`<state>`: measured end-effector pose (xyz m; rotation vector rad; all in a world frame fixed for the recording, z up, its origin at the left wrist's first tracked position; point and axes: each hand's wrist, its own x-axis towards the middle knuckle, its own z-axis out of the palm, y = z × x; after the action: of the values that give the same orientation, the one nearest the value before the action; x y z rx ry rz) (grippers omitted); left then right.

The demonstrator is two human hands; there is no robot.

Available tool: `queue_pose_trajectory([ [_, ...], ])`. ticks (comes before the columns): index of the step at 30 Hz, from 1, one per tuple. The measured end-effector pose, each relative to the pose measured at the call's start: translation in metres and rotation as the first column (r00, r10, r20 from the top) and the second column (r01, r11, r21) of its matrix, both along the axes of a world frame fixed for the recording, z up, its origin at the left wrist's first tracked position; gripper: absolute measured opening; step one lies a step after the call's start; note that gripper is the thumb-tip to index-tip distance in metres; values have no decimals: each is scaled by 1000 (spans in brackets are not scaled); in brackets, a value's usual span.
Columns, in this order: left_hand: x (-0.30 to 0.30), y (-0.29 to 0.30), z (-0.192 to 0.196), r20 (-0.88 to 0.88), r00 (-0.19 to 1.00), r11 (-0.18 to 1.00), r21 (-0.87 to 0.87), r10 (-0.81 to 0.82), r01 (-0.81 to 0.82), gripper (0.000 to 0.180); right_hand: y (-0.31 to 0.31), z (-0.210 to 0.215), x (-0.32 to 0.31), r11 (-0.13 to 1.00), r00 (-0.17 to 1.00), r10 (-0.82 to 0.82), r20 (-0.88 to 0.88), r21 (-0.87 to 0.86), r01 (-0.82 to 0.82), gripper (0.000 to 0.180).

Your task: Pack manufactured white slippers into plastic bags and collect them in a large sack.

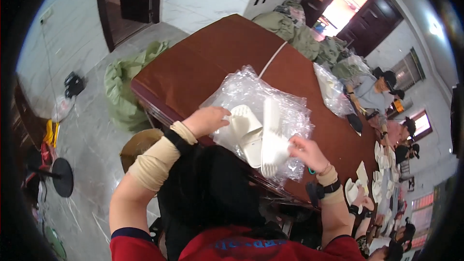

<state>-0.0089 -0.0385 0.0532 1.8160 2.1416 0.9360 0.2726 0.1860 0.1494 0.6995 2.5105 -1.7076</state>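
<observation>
A pair of white slippers lies on a stack of clear plastic bags [222, 94] at the table's near edge. The left slipper [246, 121] rests with its toe end toward me or away, which I cannot tell. The right slipper [271, 121] is tipped on its side against it. My left hand [210, 120] is at the left slipper's far left edge, fingers apart and holding nothing. My right hand [309, 153] pinches the side of the right slipper, fingertips partly hidden. Both forearms wear beige sleeves with black wrist bands.
The brown-topped table [227, 38] extends ahead, with a white cord [273, 59] across it. A filled plastic bag [333, 92] lies at its right side. Green sacks [123, 87] stand at left and beyond. Co-workers sit along the right, with more white slippers [382, 157] there.
</observation>
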Motion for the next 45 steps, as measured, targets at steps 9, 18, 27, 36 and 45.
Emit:
queue_pose_trajectory([
  [9, 9, 33, -53, -78, 997, 955, -293, 18, -40, 88, -27, -15, 6, 456, 790, 451, 415, 653, -604, 16],
  [18, 5, 32, -74, -79, 996, 949, -309, 29, -52, 87, -15, -101, -56, 475, 935, 349, 59, 849, -231, 15],
  [27, 2, 33, -76, -45, 999, 983, -180, 24, -31, 96, -17, -111, -36, 577, 994, 106, -7, 815, -55, 14],
  [36, -7, 31, -98, -237, 969, 955, -295, -76, 3, 82, 15, -118, 2, 531, 992, 61, -107, 846, 59, 18],
  [45, 2, 35, -95, -279, 956, 948, -318, -86, -8, 82, 159, -54, 190, 127, 841, -505, -196, 947, 296, 25],
])
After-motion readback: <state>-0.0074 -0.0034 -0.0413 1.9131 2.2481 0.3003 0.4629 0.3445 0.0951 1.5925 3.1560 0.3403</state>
